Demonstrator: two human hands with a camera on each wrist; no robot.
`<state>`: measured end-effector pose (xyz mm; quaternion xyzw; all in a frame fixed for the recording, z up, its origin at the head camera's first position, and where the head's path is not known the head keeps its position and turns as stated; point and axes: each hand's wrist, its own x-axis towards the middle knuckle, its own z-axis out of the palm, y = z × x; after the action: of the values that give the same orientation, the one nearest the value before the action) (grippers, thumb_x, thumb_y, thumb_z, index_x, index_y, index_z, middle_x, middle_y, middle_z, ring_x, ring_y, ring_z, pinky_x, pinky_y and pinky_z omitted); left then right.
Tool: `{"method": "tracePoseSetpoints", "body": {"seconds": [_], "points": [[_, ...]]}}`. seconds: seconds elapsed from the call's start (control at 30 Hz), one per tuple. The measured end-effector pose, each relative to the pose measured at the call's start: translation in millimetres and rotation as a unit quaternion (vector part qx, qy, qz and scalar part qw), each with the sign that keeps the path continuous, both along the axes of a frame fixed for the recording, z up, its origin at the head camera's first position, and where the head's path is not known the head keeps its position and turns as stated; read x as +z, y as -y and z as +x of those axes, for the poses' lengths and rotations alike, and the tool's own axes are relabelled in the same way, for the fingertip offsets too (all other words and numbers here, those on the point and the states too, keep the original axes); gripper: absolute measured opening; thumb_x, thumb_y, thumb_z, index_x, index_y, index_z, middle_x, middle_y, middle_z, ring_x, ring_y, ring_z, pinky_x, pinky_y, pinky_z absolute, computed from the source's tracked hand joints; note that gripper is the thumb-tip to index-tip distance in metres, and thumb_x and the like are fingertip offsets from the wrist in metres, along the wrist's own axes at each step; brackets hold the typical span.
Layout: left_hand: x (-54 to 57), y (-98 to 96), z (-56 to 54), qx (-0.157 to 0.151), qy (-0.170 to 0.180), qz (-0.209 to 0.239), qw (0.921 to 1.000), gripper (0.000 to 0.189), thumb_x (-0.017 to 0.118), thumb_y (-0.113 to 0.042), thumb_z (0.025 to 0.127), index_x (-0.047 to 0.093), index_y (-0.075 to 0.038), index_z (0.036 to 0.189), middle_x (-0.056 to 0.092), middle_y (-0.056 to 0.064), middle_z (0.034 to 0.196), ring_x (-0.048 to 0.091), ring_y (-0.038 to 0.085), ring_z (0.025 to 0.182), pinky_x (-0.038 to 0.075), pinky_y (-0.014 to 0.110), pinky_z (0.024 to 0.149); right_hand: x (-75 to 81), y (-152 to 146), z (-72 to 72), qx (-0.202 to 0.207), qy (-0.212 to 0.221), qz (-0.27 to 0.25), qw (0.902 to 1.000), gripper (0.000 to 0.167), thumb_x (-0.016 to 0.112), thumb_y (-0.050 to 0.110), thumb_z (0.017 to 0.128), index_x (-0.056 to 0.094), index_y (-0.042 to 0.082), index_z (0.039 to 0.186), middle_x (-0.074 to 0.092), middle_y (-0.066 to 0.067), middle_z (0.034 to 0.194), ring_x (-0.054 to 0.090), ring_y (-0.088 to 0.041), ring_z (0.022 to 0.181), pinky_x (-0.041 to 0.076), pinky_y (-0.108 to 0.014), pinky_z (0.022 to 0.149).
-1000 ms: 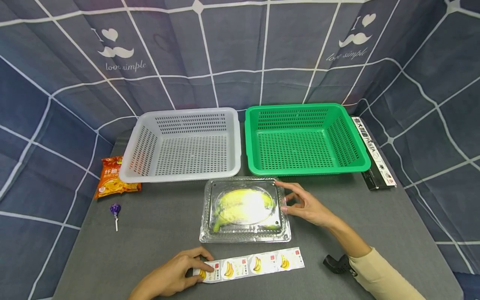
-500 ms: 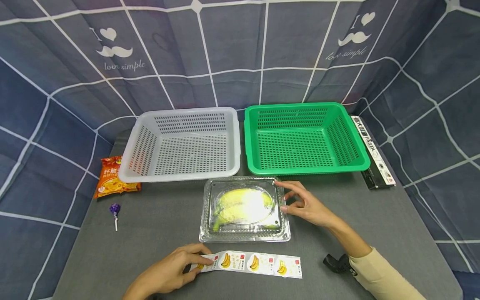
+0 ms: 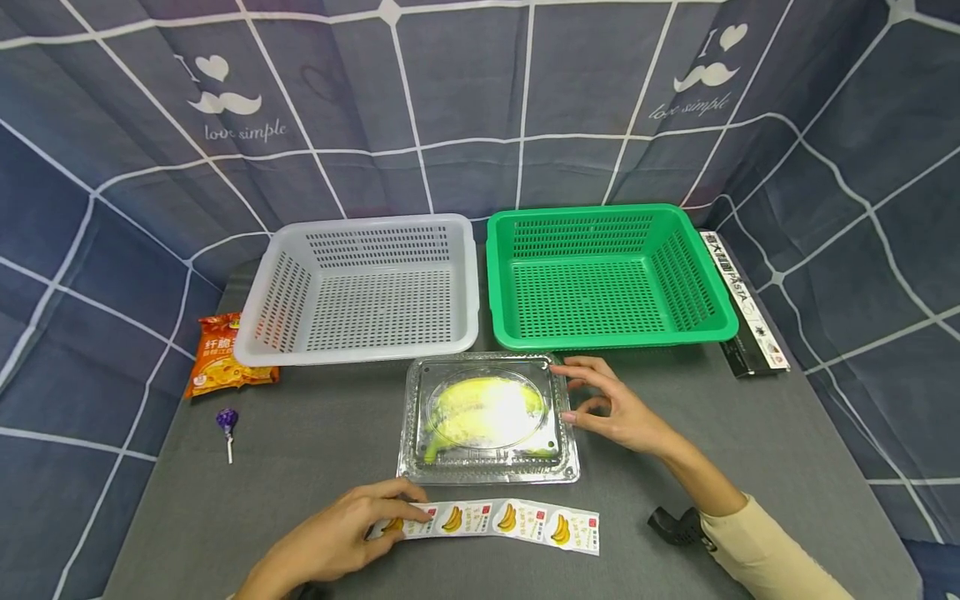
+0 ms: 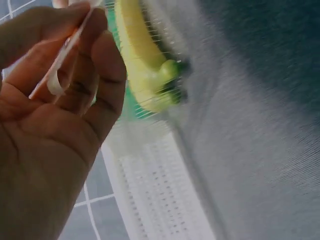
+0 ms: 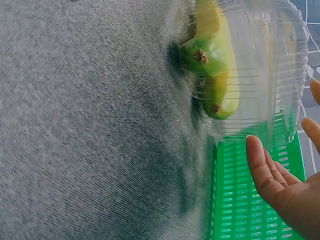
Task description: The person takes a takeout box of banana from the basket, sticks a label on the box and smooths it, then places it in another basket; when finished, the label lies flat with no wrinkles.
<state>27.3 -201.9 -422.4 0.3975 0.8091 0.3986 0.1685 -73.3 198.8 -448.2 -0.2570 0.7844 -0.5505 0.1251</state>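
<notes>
In the head view a clear plastic clamshell box (image 3: 487, 478) lies closed on the table, with yellow-green bananas (image 3: 459, 410) inside under a bright glare. My right hand (image 3: 618, 415) is at the box's right edge, fingers spread and loosely bent, fingertips against or very near the lid. The right wrist view shows green banana tips (image 5: 205, 56) through the ribbed side wall. Between thumb and fingers my left hand (image 3: 337, 532) pinches one end of a strip of banana-print stickers (image 3: 508, 518) in front of the box. Seen edge-on, the strip (image 4: 64, 70) curls in the left wrist view.
Behind the box stand a white basket (image 3: 471, 333) and a green basket (image 3: 501, 321). An orange snack bag (image 3: 225, 367) and a purple lollipop (image 3: 227, 421) lie at left. A black-and-white pasta box (image 3: 750, 312) lies at far right.
My left hand has drawn slightly to the left with the sticker strip. The strip's free end has swung toward me. The right hand and the box look unchanged.
</notes>
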Motion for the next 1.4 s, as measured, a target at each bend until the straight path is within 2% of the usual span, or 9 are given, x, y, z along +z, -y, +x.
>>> {"method": "tracePoseSetpoints", "body": {"seconds": [0.13, 0.23, 0.33, 0.43, 0.63, 0.87, 1.03, 1.17, 1.4], "points": [[14.2, 6.9, -12.2, -0.033, 0.016, 0.046, 0.9982, 0.049, 0.063, 0.010, 0.087, 0.063, -0.013, 0.130, 0.059, 0.003, 0.128, 0.058, 0.005, 0.089, 0.048, 0.015, 0.065, 5.9, -0.9, -1.6, 0.011, -0.017, -0.009, 0.9998, 0.061, 0.072, 0.003, 0.087, 0.048, 0.007, 0.143, 0.028, -0.021, 0.149, 0.046, -0.025, 0.119, 0.056, -0.032, 0.080], [30.8, 16.1, -33.8, -0.047, -0.003, 0.065, 0.9968, 0.054, 0.063, 0.014, 0.082, 0.064, -0.012, 0.129, 0.060, 0.005, 0.127, 0.058, 0.007, 0.092, 0.050, 0.019, 0.070, 11.4, -1.9, -2.7, 0.017, -0.030, -0.014, 0.9993, 0.061, 0.073, 0.001, 0.086, 0.050, 0.006, 0.142, 0.028, -0.021, 0.150, 0.046, -0.017, 0.123, 0.056, -0.032, 0.079], [47.2, 26.1, -60.1, -0.041, -0.011, 0.065, 0.9970, 0.058, 0.062, 0.017, 0.076, 0.066, -0.012, 0.126, 0.062, 0.004, 0.125, 0.058, 0.011, 0.098, 0.051, 0.023, 0.074, 13.5, -1.9, -3.4, 0.028, -0.042, -0.016, 0.9986, 0.059, 0.072, -0.001, 0.085, 0.051, 0.003, 0.140, 0.028, -0.022, 0.150, 0.046, -0.012, 0.126, 0.056, -0.033, 0.079], [61.5, 30.8, -83.6, -0.024, -0.001, 0.053, 0.9983, 0.060, 0.060, 0.017, 0.074, 0.067, -0.013, 0.125, 0.061, 0.002, 0.125, 0.057, 0.011, 0.091, 0.049, 0.023, 0.070, 14.6, -0.1, -2.6, 0.037, -0.054, -0.008, 0.9978, 0.058, 0.073, 0.000, 0.084, 0.053, 0.004, 0.138, 0.031, -0.022, 0.148, 0.047, -0.015, 0.124, 0.056, -0.034, 0.080], [73.6, 22.1, -117.2, -0.023, 0.014, 0.037, 0.9990, 0.055, 0.058, 0.016, 0.078, 0.068, -0.015, 0.123, 0.061, 0.001, 0.121, 0.052, 0.011, 0.082, 0.045, 0.025, 0.064, 20.2, 5.6, -2.7, 0.048, -0.088, 0.016, 0.9948, 0.053, 0.074, 0.002, 0.085, 0.057, 0.007, 0.135, 0.041, -0.020, 0.144, 0.051, -0.015, 0.116, 0.054, -0.036, 0.081], [75.1, 7.8, -138.0, -0.044, 0.006, 0.030, 0.9986, 0.053, 0.056, 0.016, 0.080, 0.069, -0.013, 0.122, 0.061, 0.004, 0.120, 0.051, 0.012, 0.082, 0.045, 0.025, 0.064, 27.2, 10.1, -4.7, 0.065, -0.132, 0.023, 0.9889, 0.046, 0.074, 0.004, 0.085, 0.062, 0.008, 0.129, 0.053, -0.018, 0.133, 0.050, -0.015, 0.114, 0.049, -0.031, 0.083], [79.6, 2.2, -150.7, -0.030, -0.004, 0.023, 0.9993, 0.053, 0.056, 0.015, 0.079, 0.070, -0.014, 0.121, 0.061, 0.002, 0.120, 0.051, 0.015, 0.094, 0.045, 0.028, 0.072, 31.4, 17.4, -6.1, 0.099, -0.143, 0.015, 0.9847, 0.044, 0.074, 0.006, 0.086, 0.063, 0.012, 0.128, 0.058, -0.010, 0.129, 0.053, -0.020, 0.101, 0.048, -0.027, 0.073], [83.4, -0.2, -159.0, -0.027, -0.006, 0.021, 0.9994, 0.052, 0.055, 0.015, 0.080, 0.070, -0.014, 0.121, 0.061, 0.001, 0.119, 0.050, 0.016, 0.098, 0.044, 0.029, 0.075, 33.7, 26.3, -7.8, 0.126, -0.157, 0.005, 0.9796, 0.041, 0.074, 0.007, 0.086, 0.064, 0.009, 0.125, 0.061, -0.006, 0.126, 0.053, -0.018, 0.106, 0.048, -0.030, 0.070], [88.4, -3.6, -169.3, -0.030, -0.013, 0.020, 0.9992, 0.048, 0.057, 0.013, 0.081, 0.070, -0.011, 0.121, 0.061, 0.005, 0.121, 0.053, 0.017, 0.100, 0.045, 0.029, 0.074, 35.4, 38.1, -13.6, 0.150, -0.127, -0.015, 0.9804, 0.040, 0.071, 0.004, 0.088, 0.063, 0.007, 0.128, 0.061, -0.006, 0.124, 0.055, -0.017, 0.104, 0.048, -0.030, 0.077]]}}
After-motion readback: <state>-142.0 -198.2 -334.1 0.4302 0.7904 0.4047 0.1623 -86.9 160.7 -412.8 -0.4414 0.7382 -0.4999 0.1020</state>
